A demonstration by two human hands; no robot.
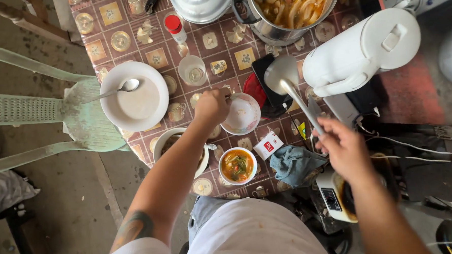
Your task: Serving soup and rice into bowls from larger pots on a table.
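Now left hand [212, 106] grips the empty pale patterned bowl's [242, 116] rim; right hand [343, 148] clasps a steel ladle [287, 83]

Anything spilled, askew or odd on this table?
Nothing spilled. The left hand grips an empty bowl by its rim; the right hand holds a ladle. Only oddity: the pot hangs partly over the table edge.
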